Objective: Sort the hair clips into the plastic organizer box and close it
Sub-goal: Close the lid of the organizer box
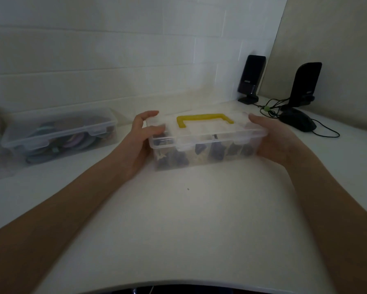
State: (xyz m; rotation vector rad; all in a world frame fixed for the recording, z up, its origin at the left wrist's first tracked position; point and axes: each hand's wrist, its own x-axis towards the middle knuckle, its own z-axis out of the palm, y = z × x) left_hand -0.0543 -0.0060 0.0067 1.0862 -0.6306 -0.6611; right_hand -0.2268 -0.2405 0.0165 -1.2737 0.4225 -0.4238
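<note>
The clear plastic organizer box (206,132) sits on the white table, lid down, with a yellow handle (203,119) lying flat on top. Dark hair clips (218,153) show through its front wall in several compartments. My left hand (143,134) grips the box's left end, thumb on the lid's edge and fingers curled over the far corner. My right hand (278,139) clasps the right end, thumb on top of the lid.
A second clear lidded box (61,134) with coloured round items stands at the left by the wall. Two black speakers (251,78) (304,84), a black mouse (298,122) and their cables lie at the back right. The table's front edge (178,283) curves near me.
</note>
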